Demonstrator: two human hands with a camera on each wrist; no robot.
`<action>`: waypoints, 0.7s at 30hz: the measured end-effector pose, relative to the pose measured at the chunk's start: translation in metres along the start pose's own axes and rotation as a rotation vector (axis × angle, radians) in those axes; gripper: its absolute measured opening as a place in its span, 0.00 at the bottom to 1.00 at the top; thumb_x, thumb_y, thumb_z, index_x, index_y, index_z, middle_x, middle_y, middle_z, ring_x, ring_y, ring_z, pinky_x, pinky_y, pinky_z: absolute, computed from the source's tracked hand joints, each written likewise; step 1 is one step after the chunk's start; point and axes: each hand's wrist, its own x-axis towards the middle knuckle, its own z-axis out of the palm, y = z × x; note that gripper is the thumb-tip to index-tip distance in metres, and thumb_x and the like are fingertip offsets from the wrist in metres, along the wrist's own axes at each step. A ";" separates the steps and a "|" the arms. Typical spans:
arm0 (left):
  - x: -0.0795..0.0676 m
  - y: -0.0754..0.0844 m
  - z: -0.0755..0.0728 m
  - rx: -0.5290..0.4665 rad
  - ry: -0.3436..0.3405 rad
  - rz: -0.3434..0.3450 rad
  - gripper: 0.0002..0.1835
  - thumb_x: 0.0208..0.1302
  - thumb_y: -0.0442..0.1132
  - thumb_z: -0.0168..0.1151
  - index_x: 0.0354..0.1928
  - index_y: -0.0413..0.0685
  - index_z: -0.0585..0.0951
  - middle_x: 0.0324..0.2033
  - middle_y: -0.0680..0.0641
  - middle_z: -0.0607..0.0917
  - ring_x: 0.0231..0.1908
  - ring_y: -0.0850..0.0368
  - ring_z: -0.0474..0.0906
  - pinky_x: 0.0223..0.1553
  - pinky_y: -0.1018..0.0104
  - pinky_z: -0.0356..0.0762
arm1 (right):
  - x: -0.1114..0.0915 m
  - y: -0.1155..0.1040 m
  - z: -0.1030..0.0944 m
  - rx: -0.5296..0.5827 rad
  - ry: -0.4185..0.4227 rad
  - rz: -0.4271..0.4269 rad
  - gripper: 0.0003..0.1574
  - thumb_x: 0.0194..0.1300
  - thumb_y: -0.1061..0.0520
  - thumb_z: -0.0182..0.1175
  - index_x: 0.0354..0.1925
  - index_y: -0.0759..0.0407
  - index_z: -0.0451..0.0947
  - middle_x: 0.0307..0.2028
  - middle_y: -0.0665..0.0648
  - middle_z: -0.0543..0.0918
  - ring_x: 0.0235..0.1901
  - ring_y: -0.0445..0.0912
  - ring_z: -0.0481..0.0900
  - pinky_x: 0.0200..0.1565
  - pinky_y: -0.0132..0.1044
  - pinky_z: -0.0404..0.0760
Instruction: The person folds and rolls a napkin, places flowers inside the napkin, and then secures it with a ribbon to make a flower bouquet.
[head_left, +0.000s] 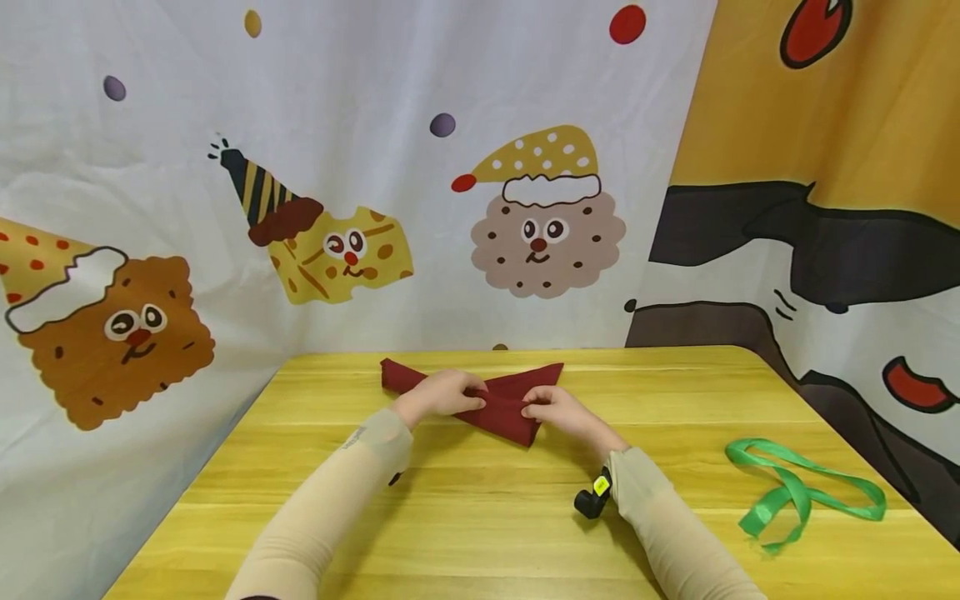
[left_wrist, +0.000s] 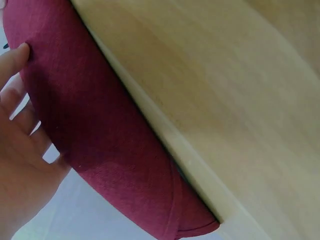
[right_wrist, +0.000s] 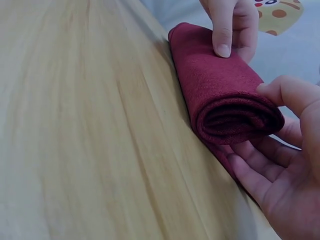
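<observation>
A dark red cloth napkin [head_left: 508, 418] lies near the far side of the table, partly rolled, with pointed corners spreading to the left and right. My left hand [head_left: 450, 393] grips its middle, thumb on the near face and fingers behind. At the roll's right part, my right hand [head_left: 564, 411] pinches the cloth between thumb and fingers. The right wrist view shows the roll's open spiral end [right_wrist: 240, 120], with the right thumb on top and the other fingers underneath. In the left wrist view the cloth [left_wrist: 100, 110] runs diagonally past the left hand [left_wrist: 22, 145].
A loosely looped green ribbon [head_left: 795, 487] lies on the right of the wooden table [head_left: 480, 533]. Behind the table hangs a white curtain [head_left: 360, 100] printed with cartoon biscuits and cheese. A small black device [head_left: 592, 500] is strapped at the right wrist.
</observation>
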 end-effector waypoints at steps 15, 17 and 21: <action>0.019 0.007 0.013 0.128 0.087 -0.087 0.15 0.69 0.50 0.59 0.55 0.60 0.82 0.51 0.57 0.83 0.54 0.54 0.75 0.59 0.44 0.57 | 0.010 0.034 -0.008 0.064 0.067 0.015 0.16 0.67 0.59 0.60 0.50 0.69 0.76 0.41 0.59 0.82 0.34 0.46 0.76 0.34 0.42 0.76; 0.021 0.007 0.014 0.145 0.083 -0.095 0.15 0.69 0.51 0.59 0.55 0.61 0.82 0.50 0.57 0.83 0.54 0.54 0.75 0.59 0.44 0.57 | 0.011 0.035 -0.009 0.046 0.064 0.025 0.17 0.68 0.58 0.61 0.50 0.68 0.77 0.42 0.58 0.82 0.34 0.46 0.76 0.34 0.42 0.76; 0.026 0.007 0.016 0.174 0.076 -0.105 0.15 0.68 0.52 0.59 0.55 0.62 0.82 0.50 0.57 0.82 0.54 0.54 0.75 0.59 0.44 0.57 | 0.010 0.037 -0.011 -0.010 0.072 0.047 0.16 0.65 0.57 0.63 0.49 0.64 0.78 0.42 0.57 0.82 0.35 0.46 0.77 0.35 0.40 0.76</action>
